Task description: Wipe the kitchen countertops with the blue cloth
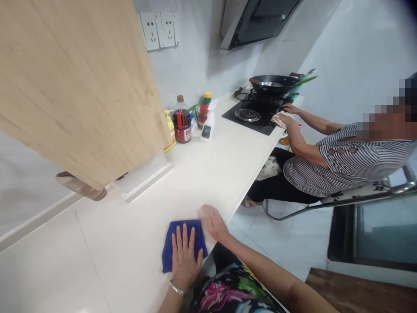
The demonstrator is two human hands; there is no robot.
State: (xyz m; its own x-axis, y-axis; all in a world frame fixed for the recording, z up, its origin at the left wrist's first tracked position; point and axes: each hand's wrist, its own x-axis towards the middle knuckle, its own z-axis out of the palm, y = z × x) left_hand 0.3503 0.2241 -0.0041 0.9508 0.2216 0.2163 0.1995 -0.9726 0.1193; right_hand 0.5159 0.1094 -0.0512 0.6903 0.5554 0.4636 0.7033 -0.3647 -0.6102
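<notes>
My left hand [185,257] lies flat with its fingers spread on a folded blue cloth [167,252], pressing it against the white countertop [130,243]. A silvery bracelet circles that wrist. Just right of the cloth, at the counter's front edge, is my right hand [215,225]. Motion smears its fingers, so their shape does not show clearly. No object is visible in it.
Along the wall stand a dark sauce bottle [183,121], a white spray bottle [208,126] and other containers. Beyond is a stove [250,114] with a wok [276,87]. A seated co-worker [345,161] holds a cloth [278,119] there. A wooden panel [81,78] overhangs the left.
</notes>
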